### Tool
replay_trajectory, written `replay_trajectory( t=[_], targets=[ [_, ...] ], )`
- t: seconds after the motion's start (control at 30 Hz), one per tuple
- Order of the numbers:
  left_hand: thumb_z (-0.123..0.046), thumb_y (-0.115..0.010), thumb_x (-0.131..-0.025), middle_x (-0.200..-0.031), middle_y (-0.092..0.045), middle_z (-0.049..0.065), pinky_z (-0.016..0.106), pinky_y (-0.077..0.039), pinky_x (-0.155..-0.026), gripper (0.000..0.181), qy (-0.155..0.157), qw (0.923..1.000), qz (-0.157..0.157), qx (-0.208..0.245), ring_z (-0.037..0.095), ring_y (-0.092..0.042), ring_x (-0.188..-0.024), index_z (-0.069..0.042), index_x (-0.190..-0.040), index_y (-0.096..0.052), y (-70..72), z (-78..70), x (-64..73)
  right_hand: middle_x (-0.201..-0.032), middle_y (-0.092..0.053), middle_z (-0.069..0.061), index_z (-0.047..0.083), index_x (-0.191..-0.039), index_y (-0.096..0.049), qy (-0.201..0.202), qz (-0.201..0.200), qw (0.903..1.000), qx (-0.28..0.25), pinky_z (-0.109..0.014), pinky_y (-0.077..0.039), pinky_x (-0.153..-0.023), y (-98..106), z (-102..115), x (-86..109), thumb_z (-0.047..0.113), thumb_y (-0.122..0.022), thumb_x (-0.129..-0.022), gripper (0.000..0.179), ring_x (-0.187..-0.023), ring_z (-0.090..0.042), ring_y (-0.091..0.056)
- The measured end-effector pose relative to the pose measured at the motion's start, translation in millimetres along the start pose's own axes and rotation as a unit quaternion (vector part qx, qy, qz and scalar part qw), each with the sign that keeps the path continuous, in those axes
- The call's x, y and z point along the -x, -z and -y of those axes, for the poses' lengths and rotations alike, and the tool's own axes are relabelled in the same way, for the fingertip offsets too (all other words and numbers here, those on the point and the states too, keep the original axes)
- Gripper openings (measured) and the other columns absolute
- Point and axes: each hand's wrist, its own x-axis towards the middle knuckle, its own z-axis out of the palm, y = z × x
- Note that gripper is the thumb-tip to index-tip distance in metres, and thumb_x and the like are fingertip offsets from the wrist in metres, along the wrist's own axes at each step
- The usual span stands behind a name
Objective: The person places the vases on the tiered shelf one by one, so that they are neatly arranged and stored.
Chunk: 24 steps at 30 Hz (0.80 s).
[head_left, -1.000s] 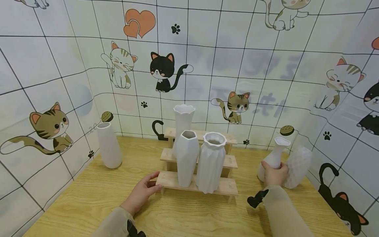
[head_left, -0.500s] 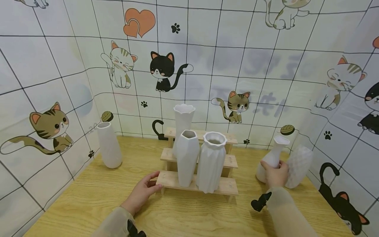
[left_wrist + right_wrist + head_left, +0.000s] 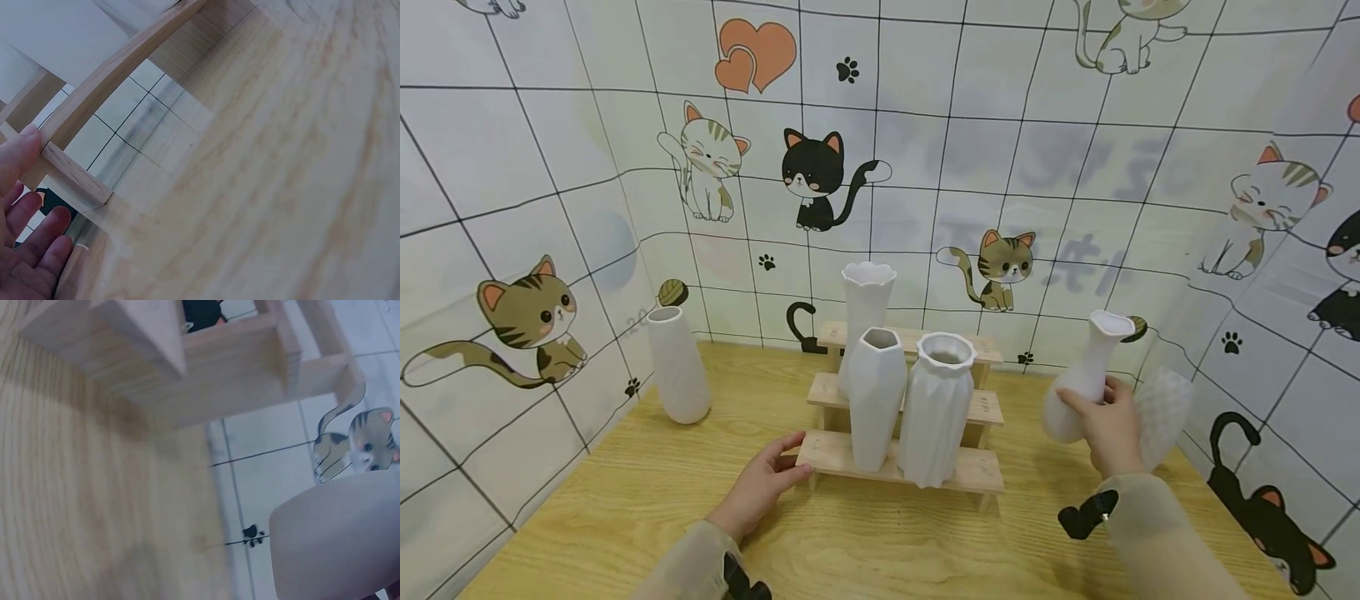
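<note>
My right hand (image 3: 1112, 425) grips a white bulbous vase (image 3: 1078, 396) with a slender neck and flared rim, raised off the table and tilted. Part of its smooth body (image 3: 337, 537) fills the lower right of the right wrist view. My left hand (image 3: 760, 483) holds the left end of the lowest step of a wooden three-step stand (image 3: 981, 473). In the left wrist view its thumb (image 3: 22, 150) presses the plank's corner. On the stand are a faceted white vase (image 3: 876, 404), a pleated white vase (image 3: 934, 417) and, behind, a tall scalloped-rim vase (image 3: 867, 296).
A textured white vase (image 3: 1165, 412) stands just right of my right hand, partly hidden by it. At the far left stands another white vase (image 3: 679, 367). A cat-printed tile-pattern wall covering (image 3: 902, 192) surrounds the wooden tabletop (image 3: 880, 546) on the back and both sides.
My right hand has lifted the bulbous vase from the table, and it now tilts more. My left hand and the stand have stayed in place.
</note>
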Motion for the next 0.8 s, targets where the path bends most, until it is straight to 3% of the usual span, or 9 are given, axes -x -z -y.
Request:
replay_trajectory(
  t=[0.23,0.43,0.8],
  targets=[
    [-0.024,-0.072,-0.088,-0.142,-0.045,0.014,0.043,-0.045,-0.094,0.065,-0.004,1.0,0.004,-0.001,0.029,-0.052,-0.12,-0.01,-0.145,-0.043,1.0,1.3,-0.9,-0.148,-0.028,-0.024,0.003,-0.152,-0.016,0.031,0.067,0.9971,-0.015,-0.062,-0.039,-0.095,-4,26,7.9,0.04,-0.072,-0.085,0.095,-0.129,-0.044,-0.034],
    [-0.029,-0.074,-0.086,-0.14,-0.047,0.011,0.043,-0.045,-0.094,0.066,-0.004,1.0,0.002,-0.003,0.028,-0.052,-0.119,-0.014,-0.143,-0.045,2.4,4.9,-2.9,-0.143,-0.029,-0.023,0.002,-0.15,-0.015,0.054,0.105,0.9929,-0.013,-0.043,-0.048,-0.084,-15,46,15.6,0.038,-0.071,-0.087,0.091,-0.125,-0.04,-0.038],
    [-0.027,-0.073,-0.087,-0.143,-0.045,0.012,0.043,-0.045,-0.095,0.066,-0.003,1.0,0.006,-0.002,0.029,-0.051,-0.12,-0.012,-0.144,-0.043,1.8,1.9,-1.1,-0.138,-0.033,-0.023,0.002,-0.149,-0.017,0.071,0.171,0.9821,-0.033,-0.036,-0.048,-0.078,-39,68,21.5,0.03,-0.069,-0.09,0.083,-0.12,-0.035,-0.041]
  ],
)
